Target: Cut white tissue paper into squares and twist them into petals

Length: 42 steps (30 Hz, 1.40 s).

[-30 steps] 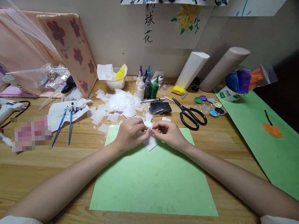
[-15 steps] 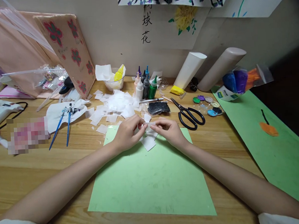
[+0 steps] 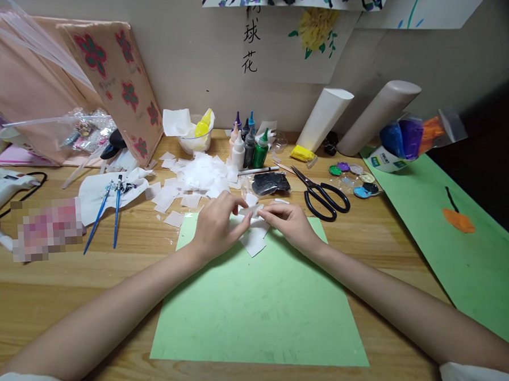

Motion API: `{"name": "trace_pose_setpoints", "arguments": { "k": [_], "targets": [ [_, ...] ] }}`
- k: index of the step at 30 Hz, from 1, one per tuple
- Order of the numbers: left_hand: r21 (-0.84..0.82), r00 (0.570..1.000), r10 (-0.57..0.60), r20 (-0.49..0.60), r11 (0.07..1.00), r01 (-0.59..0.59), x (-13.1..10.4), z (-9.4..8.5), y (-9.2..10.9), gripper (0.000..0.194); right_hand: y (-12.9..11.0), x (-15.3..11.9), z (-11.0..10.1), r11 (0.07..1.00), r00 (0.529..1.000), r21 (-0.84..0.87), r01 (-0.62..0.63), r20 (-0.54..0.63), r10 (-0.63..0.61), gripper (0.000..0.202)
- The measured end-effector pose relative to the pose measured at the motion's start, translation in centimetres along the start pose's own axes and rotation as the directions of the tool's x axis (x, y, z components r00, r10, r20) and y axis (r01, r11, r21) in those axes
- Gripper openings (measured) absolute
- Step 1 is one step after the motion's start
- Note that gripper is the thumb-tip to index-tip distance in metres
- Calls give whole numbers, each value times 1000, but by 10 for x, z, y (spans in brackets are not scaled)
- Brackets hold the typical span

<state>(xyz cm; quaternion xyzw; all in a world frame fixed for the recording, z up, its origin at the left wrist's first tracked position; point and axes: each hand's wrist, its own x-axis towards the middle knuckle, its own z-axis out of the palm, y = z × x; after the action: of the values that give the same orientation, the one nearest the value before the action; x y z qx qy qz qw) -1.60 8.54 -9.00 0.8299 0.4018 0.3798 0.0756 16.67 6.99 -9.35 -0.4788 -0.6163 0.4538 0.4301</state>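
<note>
My left hand (image 3: 219,225) and my right hand (image 3: 291,225) meet over the far edge of a green paper sheet (image 3: 256,310). Between their fingertips is a small white paper piece (image 3: 252,210), pinched from both sides. It looks narrow, perhaps rolled or folded; the fingers partly cover it. Beneath the hands, several white paper squares (image 3: 254,244) lie on the green sheet. A heap of white paper pieces (image 3: 200,173) spreads over the table just beyond my left hand.
Black-handled scissors (image 3: 320,194) lie right of my right hand. Behind stand several paint bottles (image 3: 260,151), a black clay packet (image 3: 271,183) and a clear bowl (image 3: 194,142). Two blue paintbrushes (image 3: 117,215) rest on the left, a glue gun (image 3: 7,189) beyond them. Another green sheet (image 3: 458,248) lies right.
The white paper piece has tilted, its right end now higher. My fingers have shifted slightly around it; both hands stay in nearly the same place.
</note>
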Motion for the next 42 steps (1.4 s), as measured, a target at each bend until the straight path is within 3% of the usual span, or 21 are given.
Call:
{"name": "trace_pose_setpoints", "arguments": {
  "k": [3,10,13,16,28,42],
  "targets": [
    [90,995,98,30,991,-100,-2,0,3,11,-1,-1,0,1000,999,-8,13,44,-12,19],
    [117,992,68,-106,992,-55,-3,-1,4,17,-1,-2,1,999,1000,-44,-2,26,4,21],
    [167,991,127,-45,979,-118,-2,-2,5,9,0,-2,1,998,1000,-58,-6,17,7,22],
    [186,993,115,29,975,-119,-2,-1,5,12,1,-2,1,998,1000,-65,-3,30,5,22],
    [-9,991,-42,129,999,44,0,1,1,14,-2,-2,1,997,996,-82,5,89,2,23],
    [-89,986,-60,156,993,74,1,1,-1,16,1,-2,3,993,997,-120,13,74,-4,17]
  ]
}}
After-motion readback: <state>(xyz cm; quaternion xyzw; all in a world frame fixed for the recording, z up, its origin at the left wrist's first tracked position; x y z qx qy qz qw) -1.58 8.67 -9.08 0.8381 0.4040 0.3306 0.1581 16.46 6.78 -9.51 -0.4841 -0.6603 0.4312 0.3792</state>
